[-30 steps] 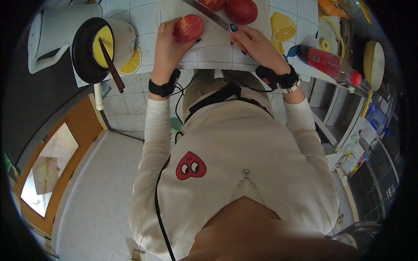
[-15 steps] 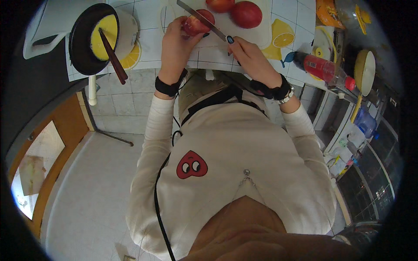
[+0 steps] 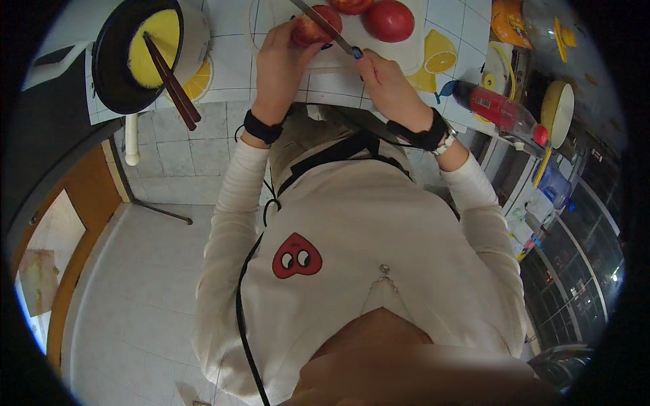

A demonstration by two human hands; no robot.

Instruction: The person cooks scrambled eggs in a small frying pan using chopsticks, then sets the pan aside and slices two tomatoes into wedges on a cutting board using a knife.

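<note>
My left hand [image 3: 279,68] grips a red tomato [image 3: 313,32] at its left side, fingers curled around it, on a white cutting board [image 3: 414,47]. In my right hand [image 3: 389,84] is a knife [image 3: 318,20]. Its blade slants across the top of that tomato, pointing up and to the left; whether it has cut in cannot be made out. To the right on the board lies a whole tomato [image 3: 388,21]. Another red tomato [image 3: 352,5] sits behind, partly cut off by the picture's upper edge.
At the left, a black-lined pan [image 3: 108,74] with a white handle [image 3: 131,145] holds yellow liquid and dark chopsticks [image 3: 169,81]. On the right lie a red-labelled bottle [image 3: 497,108] and a pale yellow pan [image 3: 558,115]. A yellow-capped jar [image 3: 542,27] stands behind.
The tomato, knife and both hands sit slightly farther right relative to the board. The whole view has shifted a little. Both grips stay the same.
</note>
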